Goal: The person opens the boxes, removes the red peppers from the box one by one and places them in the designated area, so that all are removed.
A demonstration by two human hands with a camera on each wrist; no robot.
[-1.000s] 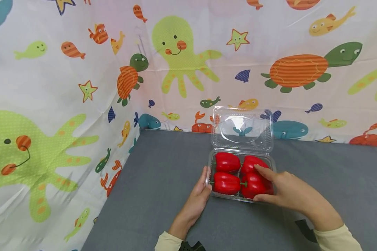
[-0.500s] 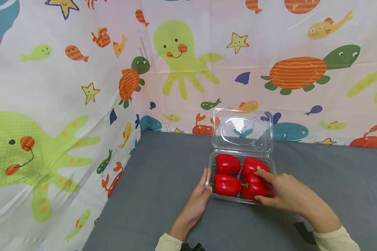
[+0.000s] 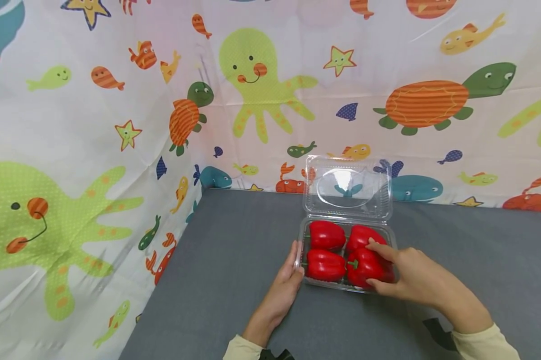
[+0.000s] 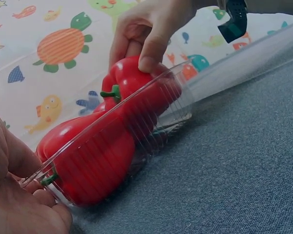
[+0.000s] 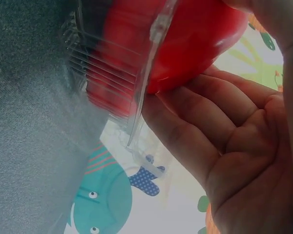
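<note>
A clear plastic clamshell container (image 3: 304, 225) sits on the table with its lid (image 3: 348, 187) standing raised at the back. Inside lie several red bell peppers, among them a front-left one (image 3: 325, 265) and a back-left one (image 3: 326, 235). My left hand (image 3: 281, 287) holds the container's left side, thumb at the rim in the left wrist view. With thumb and fingers, my right hand (image 3: 416, 280) grips the front-right bell pepper (image 3: 364, 267). In the left wrist view this pepper (image 4: 127, 73) stands partly above the rim, its green stem facing left. The right fingers (image 5: 178, 131) reach round its far side.
Grey cloth covers the table (image 3: 234, 235). A white curtain (image 3: 288, 60) printed with sea animals rises behind the table and along its left side; the raised lid overlaps it in the head view.
The front-right bell pepper has turned a little in my right hand, its stem swinging from pointing left to facing more upward. My left hand and the container stay in place.
</note>
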